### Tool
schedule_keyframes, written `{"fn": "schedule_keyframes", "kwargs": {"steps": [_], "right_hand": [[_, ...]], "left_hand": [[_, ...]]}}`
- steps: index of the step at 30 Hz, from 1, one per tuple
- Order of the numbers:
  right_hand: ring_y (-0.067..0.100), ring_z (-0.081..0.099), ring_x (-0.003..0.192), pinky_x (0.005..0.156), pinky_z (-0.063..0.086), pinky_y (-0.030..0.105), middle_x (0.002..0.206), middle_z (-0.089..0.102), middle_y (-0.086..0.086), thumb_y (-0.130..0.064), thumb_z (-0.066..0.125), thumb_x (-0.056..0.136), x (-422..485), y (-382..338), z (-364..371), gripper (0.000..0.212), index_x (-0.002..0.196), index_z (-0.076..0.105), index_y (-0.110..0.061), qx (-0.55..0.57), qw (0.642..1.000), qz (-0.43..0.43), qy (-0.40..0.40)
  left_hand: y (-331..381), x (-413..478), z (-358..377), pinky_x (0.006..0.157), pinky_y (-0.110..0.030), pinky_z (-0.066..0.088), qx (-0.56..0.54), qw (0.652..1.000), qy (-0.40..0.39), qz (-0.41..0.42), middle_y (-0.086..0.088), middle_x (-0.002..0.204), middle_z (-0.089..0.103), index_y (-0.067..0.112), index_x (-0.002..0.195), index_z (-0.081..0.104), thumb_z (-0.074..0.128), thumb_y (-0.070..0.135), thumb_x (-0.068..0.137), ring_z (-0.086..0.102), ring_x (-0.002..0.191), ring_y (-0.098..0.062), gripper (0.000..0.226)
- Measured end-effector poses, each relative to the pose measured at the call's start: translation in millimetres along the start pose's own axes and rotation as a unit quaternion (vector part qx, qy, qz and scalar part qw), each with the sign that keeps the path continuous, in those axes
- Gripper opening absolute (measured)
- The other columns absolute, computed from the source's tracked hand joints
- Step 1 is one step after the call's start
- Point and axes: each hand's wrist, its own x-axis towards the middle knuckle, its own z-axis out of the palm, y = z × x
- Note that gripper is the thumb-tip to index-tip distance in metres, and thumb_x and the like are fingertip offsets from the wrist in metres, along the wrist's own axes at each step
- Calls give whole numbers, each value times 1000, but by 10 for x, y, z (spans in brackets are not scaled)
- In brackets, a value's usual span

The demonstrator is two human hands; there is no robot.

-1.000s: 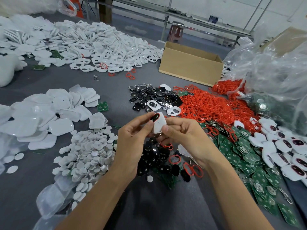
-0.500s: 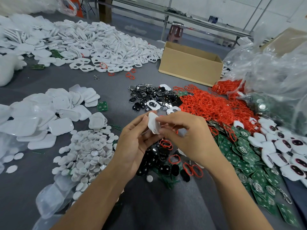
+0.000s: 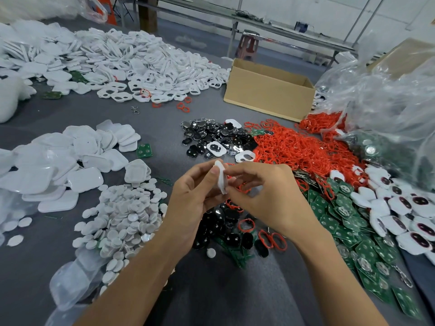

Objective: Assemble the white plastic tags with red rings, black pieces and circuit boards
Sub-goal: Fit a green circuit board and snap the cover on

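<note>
My left hand and my right hand both pinch one white plastic tag, held edge-on above the grey table. A red ring shows behind the tag, under my right fingers. Just below my hands lies a small pile of black pieces with loose red rings. A big heap of red rings lies to the right. Green circuit boards spread along the right side. Finished white tags with dark windows lie at the far right.
White tag backs and small white discs fill the left. A large heap of white tag frames lies at the back, next to an open cardboard box. More black pieces lie mid-table. Clear plastic bags bulge at the right.
The tag has turned from face-on, showing its dark window, to edge-on. My right hand has slid up over it, and both hands rose slightly.
</note>
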Motion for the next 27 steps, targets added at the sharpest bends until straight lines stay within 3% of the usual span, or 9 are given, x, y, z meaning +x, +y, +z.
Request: {"fn": "schedule_keyframes", "kwargs": {"steps": [4, 7, 14, 18, 21, 25, 27], "right_hand": [[11, 69, 78, 72, 55, 33, 93, 74, -2, -9, 66, 82, -4, -22, -24, 38, 119, 66, -13, -21, 998, -41, -36], [15, 69, 80, 73, 54, 37, 94, 74, 1, -7, 66, 82, -3, -2, -20, 38, 120, 66, -10, -36, 996, -54, -57], [14, 68, 75, 73, 52, 31, 84, 74, 1, -4, 68, 71, -23, 5, 53, 42, 112, 70, -11, -54, 998, -5, -28], [13, 69, 91, 85, 53, 33, 100, 73, 0, -4, 62, 72, -35, 21, 17, 52, 123, 64, -14, -10, 997, 20, -80], [5, 67, 93, 86, 51, 28, 102, 71, -7, -6, 66, 70, -29, 34, -15, 50, 120, 65, -17, 11, 994, 15, -111], [4, 65, 92, 83, 52, 32, 97, 70, -13, -3, 67, 70, 7, 91, -20, 47, 111, 67, -25, 8, 993, 46, -104], [5, 66, 91, 82, 54, 34, 97, 70, -12, -8, 71, 71, 9, 117, -25, 47, 112, 66, -28, 17, 992, 73, -97]], "left_hand": [[-12, -5, 2, 70, -25, 57, 33, 999, 4, 6, -7, 96, 75, 10, 109, 68, 64, 29, 84, 73, 86, -15, 32], [-26, -12, -3, 71, -26, 58, 52, 999, 0, 1, -10, 96, 75, 8, 111, 69, 62, 29, 86, 72, 86, -16, 34], [-54, -17, 32, 75, -24, 57, 62, 997, -43, -24, -7, 103, 75, 19, 107, 75, 59, 33, 88, 71, 90, -12, 28], [-61, -13, 36, 81, -27, 57, 63, 997, -45, -20, -12, 108, 73, 15, 112, 72, 62, 29, 86, 69, 99, -19, 32], [-53, -20, 34, 77, -26, 57, 66, 997, -42, -22, -10, 103, 74, 14, 108, 73, 64, 25, 86, 70, 92, -17, 27], [-46, -33, 48, 72, -26, 58, 37, 998, -45, -39, -10, 99, 75, 8, 114, 67, 60, 5, 90, 71, 84, -15, 25], [-30, -42, 57, 70, -27, 59, 33, 998, -43, -39, -9, 92, 76, 8, 117, 63, 61, 7, 89, 72, 77, -15, 28]]}}
